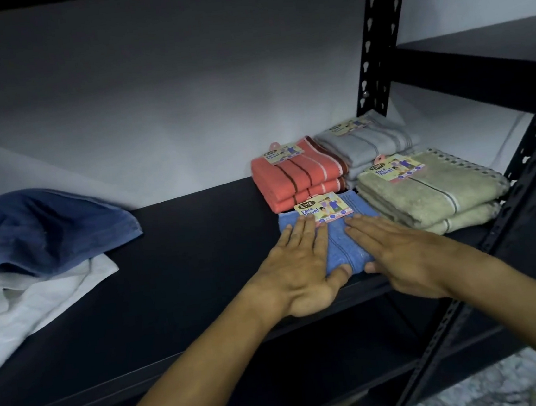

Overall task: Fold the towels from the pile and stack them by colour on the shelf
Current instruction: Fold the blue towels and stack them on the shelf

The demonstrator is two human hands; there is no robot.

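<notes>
Blue towel (340, 244): folded, on black shelf (183, 261), front of coral stack (300, 174), beside green stack (431, 195). Left hand (299, 265) and right hand (404, 254): flat on top, fingers straight, pressing, thumbs at near edge. Unfolded pile (34, 254): far left.

Storeroom or shop back room: black slotted-steel shelf (198, 243) standing against bare white wall; retail-tagged folded face towels (300, 176) sitting at shelf's right end, loose towels (41, 226) lying at left end.
</notes>
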